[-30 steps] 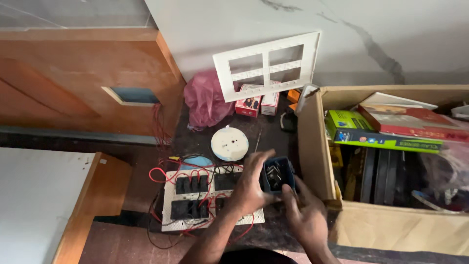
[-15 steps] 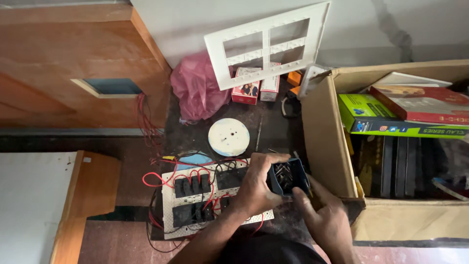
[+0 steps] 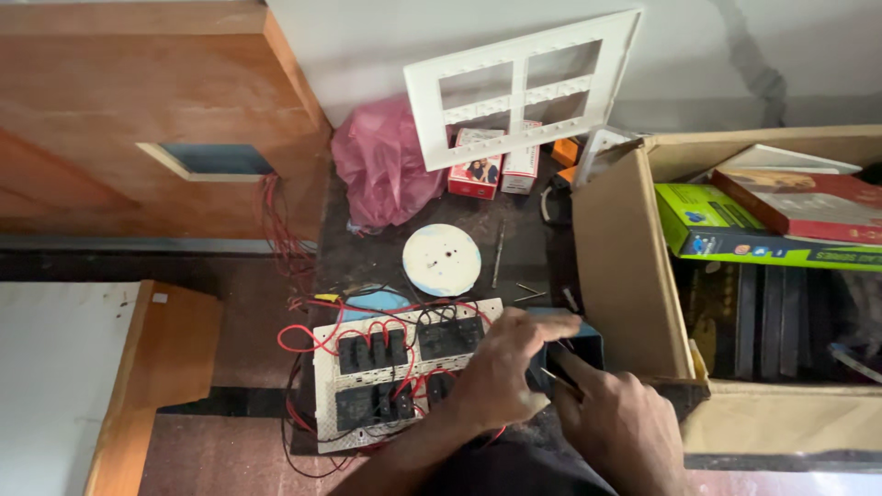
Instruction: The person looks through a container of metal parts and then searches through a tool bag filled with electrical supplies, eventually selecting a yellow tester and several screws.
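both hands have dropped toward the lower centre since the earlier frame.
left hand grasps a dark box beside the switch panel; right hand pinches a thin tool at it.

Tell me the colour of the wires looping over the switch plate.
Mostly red wires, with a few black ones, across the white switch plate; head view.

— What is the white grid frame made of?
— Smooth matt plastic, like the round white disc below it. Left of the frame lies a crinkled, glossy pink plastic bag; right of it stands a matt brown cardboard box.
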Tool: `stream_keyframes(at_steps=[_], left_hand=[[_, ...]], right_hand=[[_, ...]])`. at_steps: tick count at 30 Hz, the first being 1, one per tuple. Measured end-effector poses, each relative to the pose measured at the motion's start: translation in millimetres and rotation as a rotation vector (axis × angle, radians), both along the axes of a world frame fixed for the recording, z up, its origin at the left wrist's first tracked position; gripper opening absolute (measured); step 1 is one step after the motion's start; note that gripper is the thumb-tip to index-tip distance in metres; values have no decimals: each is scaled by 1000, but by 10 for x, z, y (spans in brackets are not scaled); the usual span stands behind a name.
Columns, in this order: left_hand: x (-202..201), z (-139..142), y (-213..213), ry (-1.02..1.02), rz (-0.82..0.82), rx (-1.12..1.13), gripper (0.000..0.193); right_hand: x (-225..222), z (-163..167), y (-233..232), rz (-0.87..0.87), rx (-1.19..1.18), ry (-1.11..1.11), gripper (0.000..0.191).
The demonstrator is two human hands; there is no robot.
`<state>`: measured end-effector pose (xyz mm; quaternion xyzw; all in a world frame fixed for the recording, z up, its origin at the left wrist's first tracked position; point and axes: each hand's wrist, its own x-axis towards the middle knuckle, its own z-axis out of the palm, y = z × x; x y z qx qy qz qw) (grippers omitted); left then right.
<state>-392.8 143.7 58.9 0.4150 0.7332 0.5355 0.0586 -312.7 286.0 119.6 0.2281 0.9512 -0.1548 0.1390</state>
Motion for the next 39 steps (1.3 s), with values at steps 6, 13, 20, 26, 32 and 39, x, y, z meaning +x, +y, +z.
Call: stream_keyframes(at_steps=[6, 13, 20, 26, 32, 39], left_hand=[[-75, -17, 4, 38, 15, 31, 75], [-179, 3, 87, -52, 127, 7, 87], [-259, -63, 111, -109, 95, 18, 94], [-220, -96, 113, -67, 60, 42, 95], [-227, -127, 121, -74, 58, 30, 96], [-238, -100, 114, -115, 79, 18, 95]], right_hand=[[-42, -132, 5, 16, 63, 230, 15], [58, -100, 75, 7, -161, 742, 19], [22, 43, 91, -170, -215, 746, 19], [-6, 48, 159, -269, -383, 640, 24], [60, -16, 226, -176, -439, 674, 31], [74, -40, 209, -228, -361, 631, 26]])
